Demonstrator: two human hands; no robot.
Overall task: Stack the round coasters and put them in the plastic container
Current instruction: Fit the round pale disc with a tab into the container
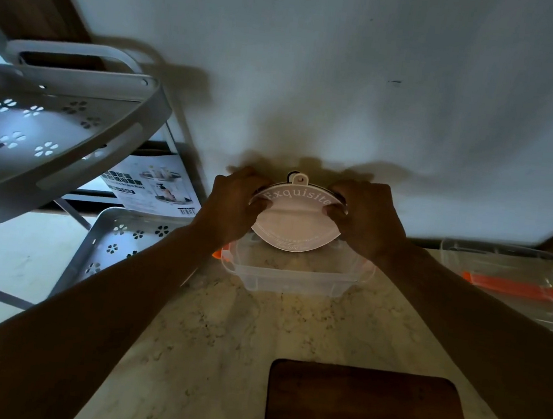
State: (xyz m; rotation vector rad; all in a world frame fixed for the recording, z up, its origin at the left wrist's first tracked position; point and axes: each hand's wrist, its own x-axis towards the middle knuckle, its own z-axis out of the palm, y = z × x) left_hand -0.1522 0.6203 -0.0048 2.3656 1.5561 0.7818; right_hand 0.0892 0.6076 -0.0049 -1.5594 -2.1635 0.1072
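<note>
Marble bench [218, 340], dim. Coasters [296, 223] stacked, above far edge of clear plastic container [294, 280]. My left hand [234, 204], right hand [367, 216]: fingers clamp stack's left and right edges. I'd lower level, centred, then release together.

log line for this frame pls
phase: placing | both hands hold coaster stack above plastic container | left hand, right hand | lid off, right

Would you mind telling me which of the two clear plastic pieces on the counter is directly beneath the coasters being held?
The open container in the middle, under both hands' coaster stack. The other clear piece, with the orange strip, lies off to the right.
</note>
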